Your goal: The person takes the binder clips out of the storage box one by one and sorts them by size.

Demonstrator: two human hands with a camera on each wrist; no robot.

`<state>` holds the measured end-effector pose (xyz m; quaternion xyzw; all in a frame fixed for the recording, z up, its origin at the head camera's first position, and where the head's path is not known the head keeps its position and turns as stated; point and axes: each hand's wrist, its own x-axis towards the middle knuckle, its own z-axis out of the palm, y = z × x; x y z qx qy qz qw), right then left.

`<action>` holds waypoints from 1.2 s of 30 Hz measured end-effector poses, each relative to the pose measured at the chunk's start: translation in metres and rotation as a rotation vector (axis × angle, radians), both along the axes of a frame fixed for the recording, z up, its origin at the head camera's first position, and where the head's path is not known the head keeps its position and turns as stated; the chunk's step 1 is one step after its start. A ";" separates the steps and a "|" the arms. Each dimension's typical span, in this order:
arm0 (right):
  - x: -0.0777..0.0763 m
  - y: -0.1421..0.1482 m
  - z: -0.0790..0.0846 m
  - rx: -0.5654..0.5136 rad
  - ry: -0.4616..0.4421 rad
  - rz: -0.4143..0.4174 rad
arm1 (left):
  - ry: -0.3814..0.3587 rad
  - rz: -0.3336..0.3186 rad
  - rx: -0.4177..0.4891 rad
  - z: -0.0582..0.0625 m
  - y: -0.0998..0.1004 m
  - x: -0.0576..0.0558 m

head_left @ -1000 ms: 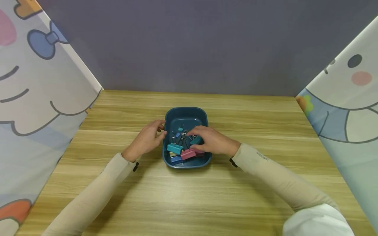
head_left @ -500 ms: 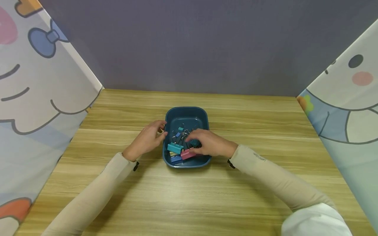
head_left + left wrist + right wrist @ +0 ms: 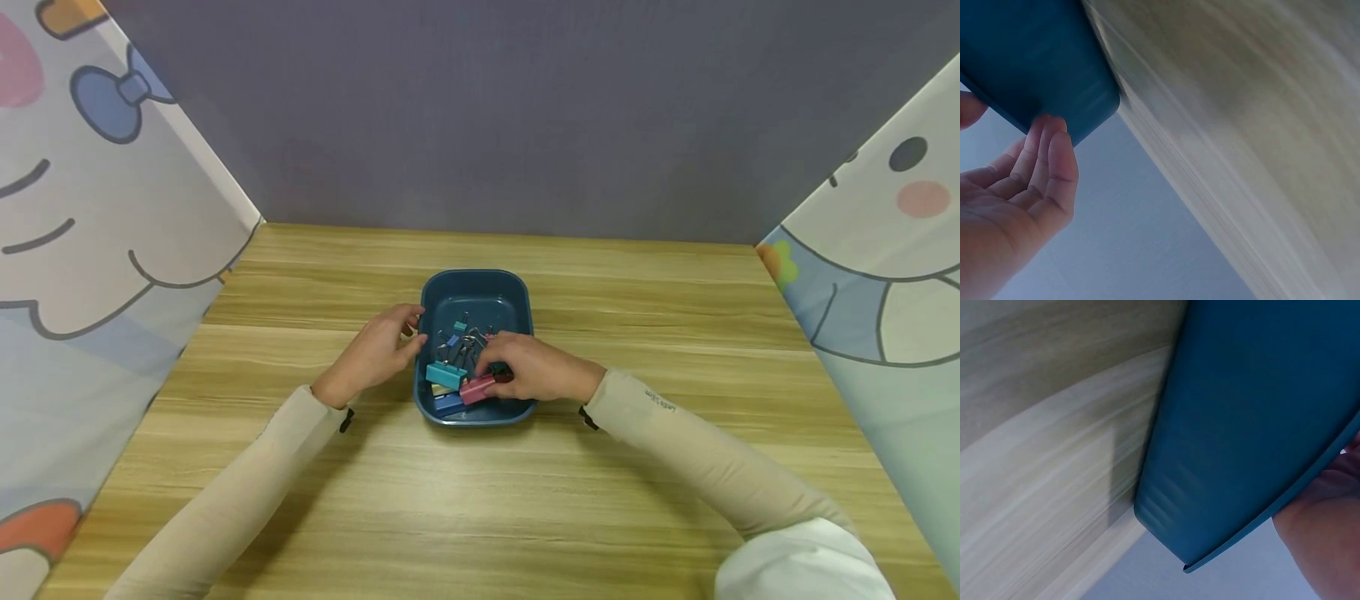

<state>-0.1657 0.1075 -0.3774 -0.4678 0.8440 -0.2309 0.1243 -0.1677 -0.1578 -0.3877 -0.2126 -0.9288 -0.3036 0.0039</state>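
Observation:
A dark blue tray (image 3: 474, 283) holds several binder clips, with the larger ones gathered at its near end. My left hand (image 3: 372, 357) rests its thumb and fingertips at the tray's left rim. In the left wrist view, the loosely bent fingers (image 3: 1060, 159) lie against the tray's outer wall (image 3: 1054, 81). My right hand (image 3: 536, 367) reaches over the right rim and pinches a pink binder clip (image 3: 476, 390) with curled fingers. A teal binder clip (image 3: 447, 375) lies left of it, over a blue one (image 3: 448, 406). The right fingertips are hidden behind the tray wall (image 3: 1229, 456) in the right wrist view.
Smaller clips, one teal (image 3: 460, 326) and one blue (image 3: 453, 341), lie further back in the tray. The wooden table (image 3: 480, 508) surrounds it. A grey panel (image 3: 480, 117) stands behind, and printed cartoon panels flank both sides.
My right hand has moved down and closed its fingers at the pink binder clip, over the right part of the tray. My left hand has stayed at the left rim.

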 end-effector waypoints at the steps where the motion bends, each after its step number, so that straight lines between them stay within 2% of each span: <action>1: 0.000 0.000 0.000 0.002 0.003 0.002 | -0.001 0.000 0.000 0.000 0.000 0.000; 12: 0.000 -0.001 -0.002 0.038 0.026 0.009 | 0.004 -0.005 0.004 -0.001 0.000 0.000; 20: 0.002 -0.001 -0.001 0.060 0.010 -0.026 | 0.000 -0.004 0.002 0.000 0.001 0.001; 36: 0.004 0.001 -0.001 0.032 0.011 -0.043 | -0.004 0.005 -0.002 0.000 0.001 0.001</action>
